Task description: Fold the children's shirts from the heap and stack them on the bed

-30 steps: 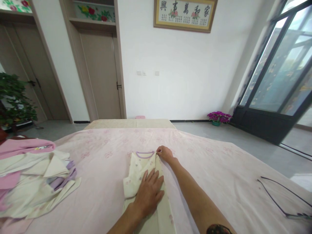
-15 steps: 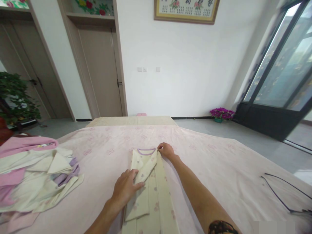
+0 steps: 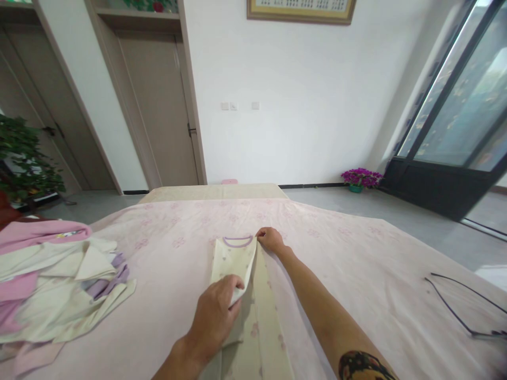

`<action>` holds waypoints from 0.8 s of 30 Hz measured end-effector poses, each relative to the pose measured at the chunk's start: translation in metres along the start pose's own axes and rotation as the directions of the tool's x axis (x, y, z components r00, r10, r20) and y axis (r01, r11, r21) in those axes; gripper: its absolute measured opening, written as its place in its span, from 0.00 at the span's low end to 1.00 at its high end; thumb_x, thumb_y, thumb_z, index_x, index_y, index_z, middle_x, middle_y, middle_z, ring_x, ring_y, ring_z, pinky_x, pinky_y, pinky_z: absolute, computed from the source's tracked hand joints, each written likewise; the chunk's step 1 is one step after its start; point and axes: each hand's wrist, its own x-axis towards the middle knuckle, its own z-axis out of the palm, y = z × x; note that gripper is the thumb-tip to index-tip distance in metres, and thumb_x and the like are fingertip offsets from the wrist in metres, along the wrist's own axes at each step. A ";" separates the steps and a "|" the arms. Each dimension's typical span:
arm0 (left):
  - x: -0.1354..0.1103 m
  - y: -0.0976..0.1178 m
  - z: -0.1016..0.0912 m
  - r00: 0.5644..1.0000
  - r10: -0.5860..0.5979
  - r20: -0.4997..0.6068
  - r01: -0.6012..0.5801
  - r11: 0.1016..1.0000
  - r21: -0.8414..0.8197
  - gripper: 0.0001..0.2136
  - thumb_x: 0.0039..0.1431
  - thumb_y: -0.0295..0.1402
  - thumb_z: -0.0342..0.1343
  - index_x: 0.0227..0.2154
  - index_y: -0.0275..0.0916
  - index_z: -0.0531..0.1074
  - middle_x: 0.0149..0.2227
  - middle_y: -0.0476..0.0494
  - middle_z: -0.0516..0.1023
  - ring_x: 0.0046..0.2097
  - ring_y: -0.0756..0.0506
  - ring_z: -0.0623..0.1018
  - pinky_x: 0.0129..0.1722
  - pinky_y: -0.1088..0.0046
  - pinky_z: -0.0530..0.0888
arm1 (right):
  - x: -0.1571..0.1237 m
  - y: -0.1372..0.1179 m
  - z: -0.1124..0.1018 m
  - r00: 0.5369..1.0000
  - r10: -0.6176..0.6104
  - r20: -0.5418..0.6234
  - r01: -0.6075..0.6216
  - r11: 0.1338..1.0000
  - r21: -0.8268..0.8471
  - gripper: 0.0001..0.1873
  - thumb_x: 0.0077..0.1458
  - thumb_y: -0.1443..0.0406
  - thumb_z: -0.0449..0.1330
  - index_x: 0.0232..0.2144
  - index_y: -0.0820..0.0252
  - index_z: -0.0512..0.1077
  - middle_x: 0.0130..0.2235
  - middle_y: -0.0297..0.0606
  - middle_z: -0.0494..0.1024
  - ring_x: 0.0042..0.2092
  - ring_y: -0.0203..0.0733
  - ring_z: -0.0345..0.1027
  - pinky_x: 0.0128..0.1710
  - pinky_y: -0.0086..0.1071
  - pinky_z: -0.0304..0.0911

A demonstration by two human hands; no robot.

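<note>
A pale cream garment with small pink motifs and a purple-trimmed neckline lies lengthwise in the middle of the bed, folded into a narrow strip with its collar end pointing away from the person. The left hand is closed on a folded flap of the cloth, fingers curled over the flap's edge and lifting it slightly off the layer below. The right hand reaches farther out, its arm stretched along the garment's right side; its fingertips pinch the corner of the fabric just beside the purple neckline, pressing it against the bed.

The bed is covered by a light pink sheet printed with faint flowers. On the person's left, well apart from the garment, sits a loose pile of clothes in cream, pink and lilac. Near the right edge of the bed lies a thin dark wire hanger. Beyond the bed stand a white wall, a brown door, a green potted plant at the far left, and a pot of purple flowers on the floor beside the glass doors.
</note>
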 end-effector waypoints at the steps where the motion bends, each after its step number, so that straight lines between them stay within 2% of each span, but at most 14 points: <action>1: -0.003 0.007 0.004 0.998 0.068 0.006 -0.068 0.997 -0.032 0.16 0.51 0.20 0.50 0.41 0.45 0.68 0.39 0.48 0.77 0.41 0.45 0.76 0.41 0.70 0.68 | 0.001 0.001 0.001 1.000 0.004 0.002 -0.004 1.000 0.006 0.13 0.48 0.67 0.58 0.35 0.53 0.80 0.37 0.34 0.82 0.39 0.39 0.73 0.37 0.27 0.61; 4: -0.011 0.022 0.021 0.977 0.206 0.046 -0.201 0.975 -0.092 0.23 0.48 0.16 0.47 0.45 0.45 0.68 0.37 0.47 0.77 0.40 0.44 0.75 0.41 0.68 0.69 | 0.003 0.003 0.001 1.000 0.011 0.011 -0.011 1.000 0.020 0.13 0.48 0.67 0.59 0.35 0.53 0.80 0.36 0.33 0.82 0.38 0.38 0.73 0.36 0.26 0.61; 7: -0.016 0.029 0.038 0.956 0.286 0.073 -0.274 0.952 -0.138 0.26 0.44 0.14 0.46 0.46 0.43 0.68 0.37 0.47 0.77 0.40 0.44 0.74 0.41 0.68 0.69 | 0.004 0.005 0.001 1.000 0.017 0.015 -0.017 0.999 0.027 0.13 0.47 0.67 0.59 0.34 0.53 0.81 0.36 0.33 0.82 0.38 0.38 0.73 0.35 0.25 0.61; 14: -0.016 0.030 0.064 0.938 0.347 -0.005 -0.343 0.923 -0.173 0.15 0.49 0.14 0.52 0.33 0.40 0.72 0.31 0.48 0.77 0.35 0.46 0.73 0.35 0.70 0.67 | 0.006 0.009 0.000 0.999 0.026 0.027 -0.027 0.999 0.039 0.13 0.47 0.67 0.60 0.35 0.52 0.81 0.36 0.32 0.83 0.38 0.38 0.74 0.35 0.25 0.61; 19: -0.020 0.023 0.075 0.912 0.409 -0.025 -0.407 0.898 -0.169 0.10 0.52 0.17 0.56 0.32 0.40 0.72 0.30 0.47 0.76 0.33 0.46 0.72 0.33 0.71 0.66 | 0.007 0.010 -0.005 0.999 0.019 0.045 -0.021 0.999 0.046 0.12 0.46 0.66 0.62 0.35 0.50 0.81 0.35 0.32 0.83 0.38 0.38 0.74 0.35 0.25 0.62; 24: -0.024 0.019 0.079 0.878 0.476 -0.050 -0.477 0.864 -0.158 0.08 0.54 0.19 0.54 0.32 0.39 0.72 0.30 0.46 0.76 0.33 0.46 0.72 0.31 0.71 0.65 | 0.008 0.007 -0.006 0.999 0.013 0.049 -0.015 0.999 0.043 0.12 0.45 0.68 0.62 0.33 0.50 0.81 0.35 0.32 0.83 0.38 0.39 0.74 0.36 0.26 0.62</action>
